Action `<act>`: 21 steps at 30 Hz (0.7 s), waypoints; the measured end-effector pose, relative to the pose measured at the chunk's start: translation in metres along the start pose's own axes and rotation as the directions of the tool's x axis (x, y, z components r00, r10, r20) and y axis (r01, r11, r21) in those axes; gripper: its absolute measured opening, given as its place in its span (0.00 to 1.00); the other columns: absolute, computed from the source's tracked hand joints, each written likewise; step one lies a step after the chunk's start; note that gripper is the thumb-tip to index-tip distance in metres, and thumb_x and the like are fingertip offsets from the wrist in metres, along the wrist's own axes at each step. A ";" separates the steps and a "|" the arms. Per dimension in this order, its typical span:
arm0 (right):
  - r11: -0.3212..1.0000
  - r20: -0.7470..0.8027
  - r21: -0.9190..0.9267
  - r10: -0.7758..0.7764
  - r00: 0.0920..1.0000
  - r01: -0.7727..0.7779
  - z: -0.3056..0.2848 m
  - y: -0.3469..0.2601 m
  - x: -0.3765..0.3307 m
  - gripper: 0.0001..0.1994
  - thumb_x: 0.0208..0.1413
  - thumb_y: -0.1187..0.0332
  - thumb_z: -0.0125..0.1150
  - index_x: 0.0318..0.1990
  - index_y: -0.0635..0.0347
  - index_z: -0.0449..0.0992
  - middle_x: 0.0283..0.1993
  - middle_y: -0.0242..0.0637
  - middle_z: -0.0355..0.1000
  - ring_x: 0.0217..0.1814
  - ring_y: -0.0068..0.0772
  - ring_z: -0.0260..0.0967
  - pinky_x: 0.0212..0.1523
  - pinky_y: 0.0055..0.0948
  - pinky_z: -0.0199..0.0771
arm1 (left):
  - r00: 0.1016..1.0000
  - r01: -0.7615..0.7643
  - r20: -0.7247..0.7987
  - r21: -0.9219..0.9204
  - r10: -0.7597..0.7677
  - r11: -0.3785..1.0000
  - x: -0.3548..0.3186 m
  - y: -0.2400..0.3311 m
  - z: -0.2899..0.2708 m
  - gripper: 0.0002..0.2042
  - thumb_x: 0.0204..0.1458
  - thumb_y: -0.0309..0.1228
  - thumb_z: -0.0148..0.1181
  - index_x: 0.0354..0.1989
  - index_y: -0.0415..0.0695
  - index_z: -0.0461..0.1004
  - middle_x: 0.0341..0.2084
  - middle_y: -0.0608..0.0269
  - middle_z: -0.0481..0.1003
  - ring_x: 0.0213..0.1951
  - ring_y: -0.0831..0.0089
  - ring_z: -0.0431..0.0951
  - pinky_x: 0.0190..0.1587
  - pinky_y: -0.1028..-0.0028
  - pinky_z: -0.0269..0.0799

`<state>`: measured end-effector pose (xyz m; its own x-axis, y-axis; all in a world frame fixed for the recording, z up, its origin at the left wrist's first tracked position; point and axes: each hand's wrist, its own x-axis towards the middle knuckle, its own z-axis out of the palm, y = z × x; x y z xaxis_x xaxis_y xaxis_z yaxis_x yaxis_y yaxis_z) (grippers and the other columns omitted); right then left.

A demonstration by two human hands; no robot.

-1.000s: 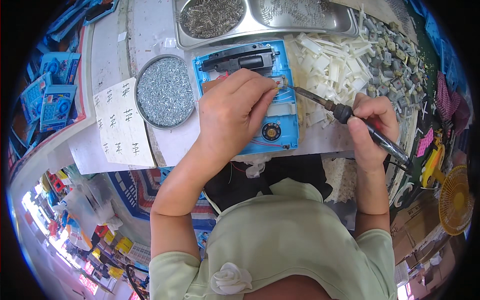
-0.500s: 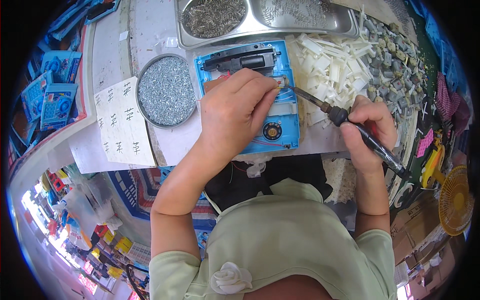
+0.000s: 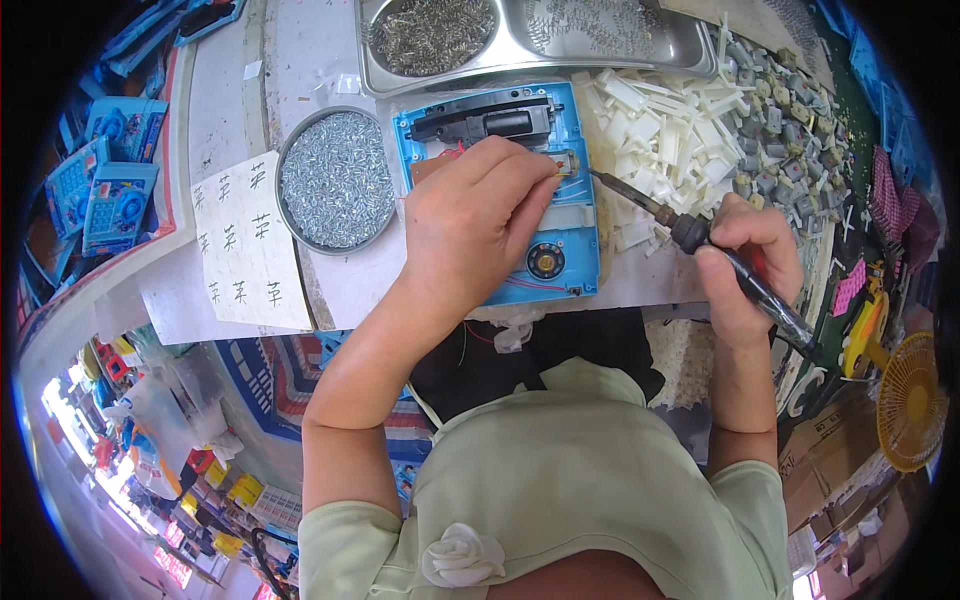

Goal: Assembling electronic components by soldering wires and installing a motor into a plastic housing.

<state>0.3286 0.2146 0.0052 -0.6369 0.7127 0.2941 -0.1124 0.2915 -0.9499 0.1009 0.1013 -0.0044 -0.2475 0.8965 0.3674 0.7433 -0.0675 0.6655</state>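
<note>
A blue plastic toy housing (image 3: 568, 252) lies open on the table in front of me. It holds a black mechanism (image 3: 510, 122), a small round speaker (image 3: 546, 262) and thin red wires. My left hand (image 3: 478, 205) rests across the housing, thumb and forefinger pinched beside a small component (image 3: 565, 163) at its right edge; what they grip is hidden. A soldering iron (image 3: 690, 230) with a dark handle is held in my right hand (image 3: 750, 265). Its tip points left and stands just apart from the small component.
Left of the housing stand a round tray of small screws (image 3: 336, 180) and a handwritten paper sheet (image 3: 245, 245). Behind is a metal tray (image 3: 520, 72) with springs. White plastic parts (image 3: 650, 130) and small grey motors (image 3: 785, 140) are piled at right. Blue toy shells (image 3: 118, 200) lie far left.
The soldering iron in my right hand has drawn back slightly to the right, its tip off the small component. My left hand stays nearly still.
</note>
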 end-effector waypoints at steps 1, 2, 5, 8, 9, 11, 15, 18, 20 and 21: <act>1.000 -0.004 0.000 -0.004 1.000 0.004 -0.001 0.000 0.000 0.10 0.49 0.78 0.67 0.37 0.62 0.70 0.24 0.25 0.59 0.25 0.16 0.52 0.28 0.19 0.50 | 1.000 0.004 0.001 -0.002 -0.004 1.000 0.000 0.000 0.000 0.06 0.46 0.18 0.66 0.32 0.39 0.79 0.28 0.58 0.77 0.28 0.65 0.78 0.30 0.73 0.72; 1.000 -0.009 -0.001 -0.006 1.000 0.006 -0.002 0.000 0.000 0.10 0.49 0.78 0.67 0.37 0.62 0.70 0.24 0.25 0.59 0.26 0.16 0.52 0.28 0.19 0.50 | 1.000 -0.007 -0.018 0.009 0.008 1.000 -0.001 -0.001 0.001 0.06 0.45 0.20 0.67 0.32 0.41 0.79 0.27 0.60 0.77 0.28 0.65 0.77 0.29 0.73 0.71; 1.000 -0.019 -0.009 -0.012 1.000 0.012 -0.006 -0.001 0.000 0.10 0.50 0.78 0.67 0.37 0.62 0.70 0.25 0.25 0.59 0.26 0.17 0.52 0.29 0.20 0.50 | 0.998 -0.033 -0.051 0.036 0.035 0.999 -0.002 -0.005 0.005 0.06 0.45 0.24 0.68 0.31 0.45 0.79 0.27 0.66 0.77 0.26 0.67 0.77 0.28 0.71 0.68; 1.000 -0.012 -0.015 -0.012 1.000 0.012 -0.008 -0.002 0.000 0.11 0.50 0.78 0.67 0.37 0.62 0.70 0.25 0.25 0.59 0.27 0.17 0.52 0.29 0.20 0.50 | 0.998 -0.034 -0.048 0.042 0.036 0.999 -0.002 -0.003 0.004 0.06 0.44 0.24 0.68 0.31 0.45 0.79 0.27 0.65 0.77 0.27 0.66 0.78 0.28 0.71 0.69; 1.000 -0.009 -0.013 -0.012 1.000 0.012 -0.009 -0.003 0.000 0.11 0.49 0.78 0.67 0.37 0.62 0.70 0.25 0.25 0.59 0.27 0.17 0.52 0.29 0.20 0.50 | 0.998 -0.031 -0.049 0.039 0.033 0.999 -0.002 -0.003 0.004 0.06 0.45 0.24 0.68 0.31 0.44 0.79 0.27 0.65 0.77 0.27 0.66 0.78 0.29 0.71 0.69; 1.000 -0.006 -0.014 -0.016 1.000 0.016 -0.009 -0.004 0.001 0.11 0.49 0.78 0.67 0.37 0.62 0.70 0.25 0.25 0.59 0.26 0.17 0.52 0.29 0.20 0.50 | 0.998 -0.027 -0.047 0.040 0.029 0.999 -0.001 -0.002 0.004 0.06 0.45 0.24 0.68 0.31 0.44 0.79 0.27 0.64 0.77 0.26 0.66 0.78 0.29 0.71 0.69; 0.999 -0.002 -0.012 -0.034 0.999 0.034 -0.010 -0.003 0.001 0.11 0.49 0.78 0.67 0.37 0.62 0.70 0.25 0.25 0.59 0.26 0.17 0.52 0.29 0.20 0.49 | 1.000 -0.013 -0.014 0.037 0.013 0.999 0.001 0.002 0.000 0.06 0.45 0.20 0.67 0.32 0.41 0.80 0.28 0.60 0.77 0.28 0.66 0.78 0.29 0.73 0.71; 0.999 -0.008 -0.022 -0.030 1.000 0.029 -0.011 -0.002 0.000 0.11 0.49 0.78 0.67 0.37 0.62 0.70 0.24 0.25 0.59 0.25 0.17 0.52 0.28 0.20 0.49 | 1.000 0.003 0.005 0.028 -0.003 1.000 0.001 0.004 -0.001 0.07 0.46 0.18 0.66 0.33 0.39 0.80 0.28 0.58 0.77 0.28 0.67 0.78 0.29 0.74 0.72; 0.999 -0.010 -0.026 -0.028 1.000 0.028 -0.011 -0.002 -0.001 0.11 0.48 0.78 0.67 0.37 0.62 0.70 0.23 0.24 0.58 0.25 0.17 0.52 0.28 0.20 0.49 | 1.000 0.001 -0.011 0.037 -0.001 0.999 0.001 0.003 0.000 0.06 0.45 0.20 0.67 0.33 0.41 0.80 0.28 0.61 0.77 0.28 0.67 0.77 0.29 0.73 0.71; 0.999 -0.010 -0.026 -0.032 0.999 0.032 -0.011 -0.001 -0.001 0.11 0.48 0.78 0.67 0.37 0.62 0.70 0.23 0.24 0.58 0.25 0.17 0.51 0.27 0.20 0.49 | 1.000 -0.008 -0.029 0.047 0.009 0.999 0.000 0.001 0.002 0.06 0.45 0.22 0.68 0.32 0.43 0.80 0.27 0.63 0.77 0.27 0.67 0.77 0.29 0.72 0.69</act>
<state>0.3376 0.2211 0.0075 -0.6251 0.7094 0.3255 -0.1125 0.3308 -0.9370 0.1027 0.1019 -0.0048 -0.2585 0.8827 0.3925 0.7734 -0.0543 0.6316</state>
